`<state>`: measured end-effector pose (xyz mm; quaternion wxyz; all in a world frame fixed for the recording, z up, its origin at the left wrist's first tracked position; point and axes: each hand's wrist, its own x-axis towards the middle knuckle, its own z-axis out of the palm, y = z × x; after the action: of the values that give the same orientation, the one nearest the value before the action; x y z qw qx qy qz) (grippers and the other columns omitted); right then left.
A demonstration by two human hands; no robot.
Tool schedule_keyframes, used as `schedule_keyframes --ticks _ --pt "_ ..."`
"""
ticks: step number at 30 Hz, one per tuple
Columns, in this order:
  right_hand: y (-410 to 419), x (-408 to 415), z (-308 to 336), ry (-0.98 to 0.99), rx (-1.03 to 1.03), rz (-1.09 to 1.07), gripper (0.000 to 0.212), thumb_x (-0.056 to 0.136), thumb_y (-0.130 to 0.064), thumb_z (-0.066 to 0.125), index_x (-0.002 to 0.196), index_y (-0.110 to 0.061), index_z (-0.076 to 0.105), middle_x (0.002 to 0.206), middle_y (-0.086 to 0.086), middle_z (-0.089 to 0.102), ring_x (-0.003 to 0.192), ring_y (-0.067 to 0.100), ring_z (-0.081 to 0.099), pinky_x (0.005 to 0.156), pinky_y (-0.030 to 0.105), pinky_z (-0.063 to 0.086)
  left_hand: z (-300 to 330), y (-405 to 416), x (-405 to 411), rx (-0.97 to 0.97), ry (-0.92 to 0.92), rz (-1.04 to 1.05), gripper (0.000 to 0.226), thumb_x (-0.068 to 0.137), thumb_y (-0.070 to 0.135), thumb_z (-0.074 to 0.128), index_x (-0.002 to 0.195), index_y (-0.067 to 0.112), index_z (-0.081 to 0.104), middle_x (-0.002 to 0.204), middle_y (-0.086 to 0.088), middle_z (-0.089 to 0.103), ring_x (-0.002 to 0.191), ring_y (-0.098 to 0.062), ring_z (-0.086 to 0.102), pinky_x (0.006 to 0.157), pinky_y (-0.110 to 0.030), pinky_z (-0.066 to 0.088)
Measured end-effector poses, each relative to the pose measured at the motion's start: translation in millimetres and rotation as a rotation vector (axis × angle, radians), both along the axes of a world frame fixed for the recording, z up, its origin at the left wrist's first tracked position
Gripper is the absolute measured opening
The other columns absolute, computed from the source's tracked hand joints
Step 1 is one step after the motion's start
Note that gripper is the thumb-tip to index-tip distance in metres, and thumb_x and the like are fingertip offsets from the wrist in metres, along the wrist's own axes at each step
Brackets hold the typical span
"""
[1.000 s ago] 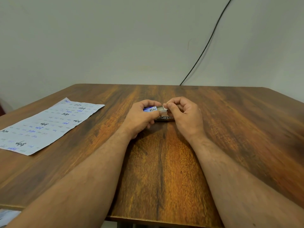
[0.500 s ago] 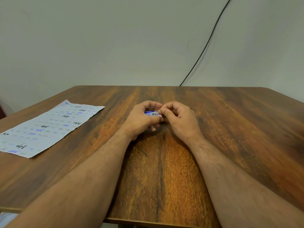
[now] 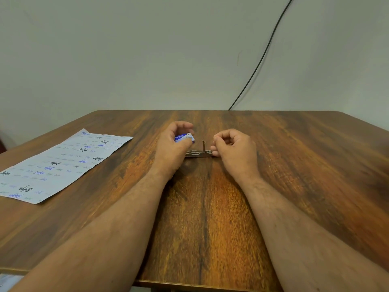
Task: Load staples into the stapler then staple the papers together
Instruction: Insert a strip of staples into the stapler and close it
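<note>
A small metal stapler lies flat on the wooden table between my hands, a thin part of it sticking straight up. My left hand holds a small blue and white staple box just left of and above the stapler. My right hand has its fingers curled, the fingertips touching the stapler's right end; whether it pinches staples is too small to tell. The papers, covered in handwriting, lie flat at the table's left side.
A black cable runs down the wall to the table's back edge. The table's near edge is just below my forearms.
My hands, which were pressed together over the staple box, have drawn apart. The stapler now shows between them, and my right hand has dropped to its right end.
</note>
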<state>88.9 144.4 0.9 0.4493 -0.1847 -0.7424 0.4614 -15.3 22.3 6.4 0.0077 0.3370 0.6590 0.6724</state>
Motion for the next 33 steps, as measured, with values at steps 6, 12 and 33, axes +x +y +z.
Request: schedule_keyframes --ticks 6,12,33 --pt "-2 0 1 -0.082 -0.012 -0.023 0.016 0.092 -0.018 0.068 0.080 -0.028 0.071 0.074 -0.003 0.075 0.068 0.009 0.075 0.074 0.039 0.065 2 4 -4 -0.188 0.016 0.126 0.029 0.097 0.006 0.046 0.116 0.025 0.057 0.123 -0.005 0.046 0.093 -0.012 0.052 0.082 -0.030 0.050" --pt "-2 0 1 -0.099 -0.065 -0.020 0.015 0.090 -0.013 0.066 0.079 -0.022 0.073 0.069 0.000 0.075 0.062 0.011 0.075 0.069 0.037 0.065 0 8 -5 -0.249 0.116 0.202 0.031 0.098 0.010 0.058 0.124 0.023 0.049 0.130 -0.002 0.048 0.112 -0.012 0.056 0.094 -0.023 0.048" --pt "1 -1 0 -0.132 -0.180 0.001 0.013 0.094 -0.015 0.066 0.084 -0.021 0.073 0.076 0.001 0.075 0.065 0.012 0.076 0.067 0.031 0.065 -6 15 -12 -0.556 0.266 0.321 0.023 0.095 0.021 0.053 0.098 0.036 0.069 0.112 0.002 0.060 0.116 -0.023 0.057 0.106 -0.048 0.043"
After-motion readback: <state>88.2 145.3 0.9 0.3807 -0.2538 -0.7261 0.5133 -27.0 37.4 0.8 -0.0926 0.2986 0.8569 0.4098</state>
